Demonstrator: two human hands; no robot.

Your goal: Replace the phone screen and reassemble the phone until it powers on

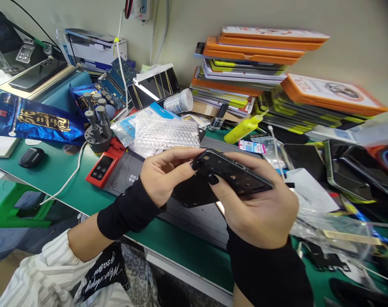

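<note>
Both my hands hold a black phone frame (235,172) above a grey work mat (194,217). My left hand (163,177) grips its left end, the fingers curled over the top edge. My right hand (258,204) cradles it from below, the thumb pressing on its upper face. A second dark part (190,192) sits under the frame between my palms. Black wrist sleeves cover both forearms.
A red tool stand (102,164) with grey screwdriver handles (96,115) stands left of the mat. Bubble wrap (163,134), a yellow bottle (245,127) and a white jar (180,101) lie behind. Orange boxes (261,47) pile at the back; phones and bags (347,170) clutter the right.
</note>
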